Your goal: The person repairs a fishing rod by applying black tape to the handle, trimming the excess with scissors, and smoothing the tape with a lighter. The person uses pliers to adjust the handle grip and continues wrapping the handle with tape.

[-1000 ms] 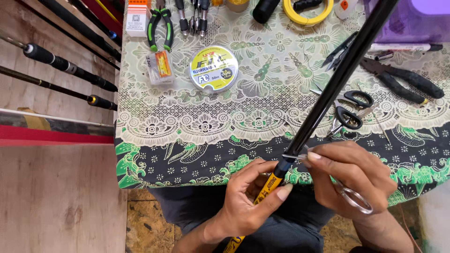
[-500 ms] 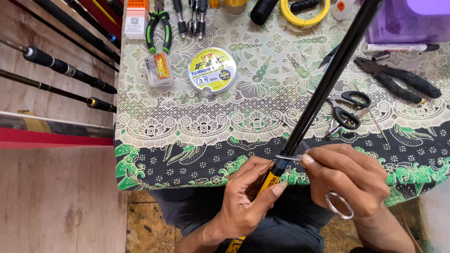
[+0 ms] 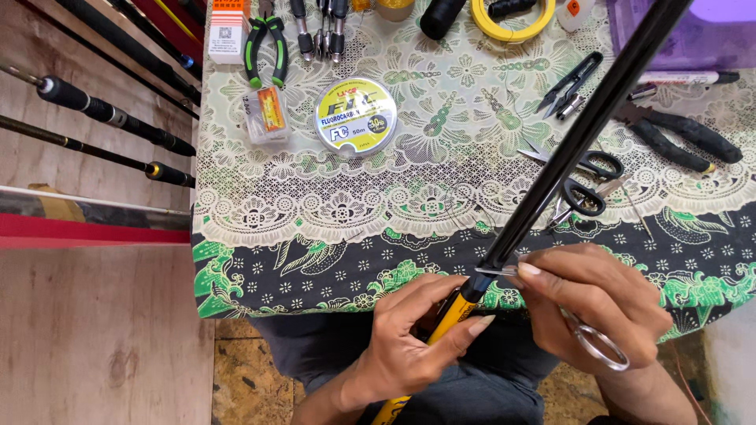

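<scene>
A long black fishing rod (image 3: 579, 138) with a yellow lower section (image 3: 449, 319) slants from my lap up to the top right. My left hand (image 3: 409, 338) grips the yellow part just below the black joint. My right hand (image 3: 594, 303) holds small metal scissors (image 3: 598, 342), their tips touching the rod at the joint; one finger loop shows below my fingers. Both hands sit at the near edge of the table (image 3: 315, 260).
On the patterned cloth lie a round spool of fishing line (image 3: 356, 116), green-handled pliers (image 3: 264, 47), black-handled scissors (image 3: 579, 177), thread snips (image 3: 568, 83), black pliers (image 3: 681, 138) and a yellow tape ring (image 3: 516, 17). Several dark rods (image 3: 102, 110) lean at the left.
My right hand has shifted slightly, keeping the scissor tips at the rod joint. The left hand's grip has stayed in place.
</scene>
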